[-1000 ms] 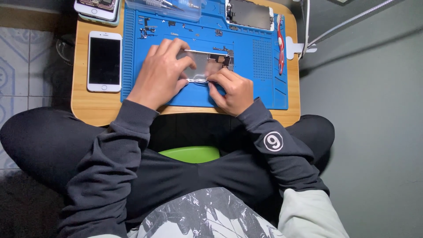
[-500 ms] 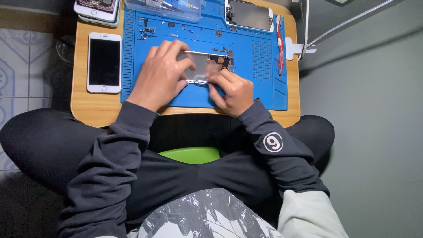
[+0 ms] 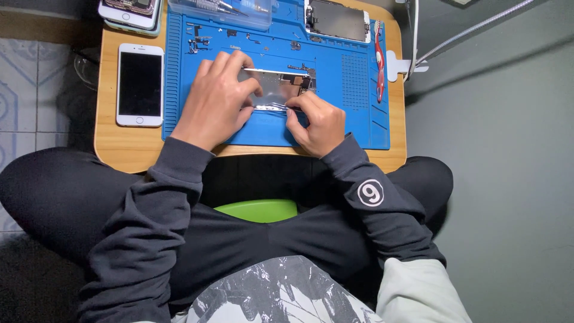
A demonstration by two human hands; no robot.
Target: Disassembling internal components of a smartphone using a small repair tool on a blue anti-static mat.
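Evidently the work was mid-disassembly: I saw the opened phone chassis (image 3: pixel 276 90), a bare metal shell with a few parts left at its right end, lying flat near the middle of the blue repair mat (image 3: pixel 359 128) on the small wooden worktop (image 3: pixel 128 146). My left hand (image 3: pixel 218 101) lay spread over the shell's left end, fingers pressing it down rather than closed round it. My right hand (image 3: pixel 320 122) was curled tight, fingertips pinched on thin metal tweezers (image 3: pixel 272 107) whose tips lay along the shell's near edge. I judged the step to be lifting or seating some small part at that edge; the part itself was too small to tell. The next move, as I read it, would call for a steady brace from the left hand and a fine, low-angle pull with the tweezers, since a slip could scratch the shell or flick the part off the mat. As for containers: a clear plastic box (image 3: pixel 221 12) sat at the mat's far edge with what looked like metal tools inside, not told apart. Loose screws and small parts (image 3: pixel 197 42) lay in the mat's moulded upper-left area. A detached screen panel (image 3: pixel 336 20) lay far right, a red tool (image 3: pixel 379 66) along the right side, a white phone (image 3: pixel 140 84) face up left of the mat, another phone (image 3: pixel 130 11) beyond it.
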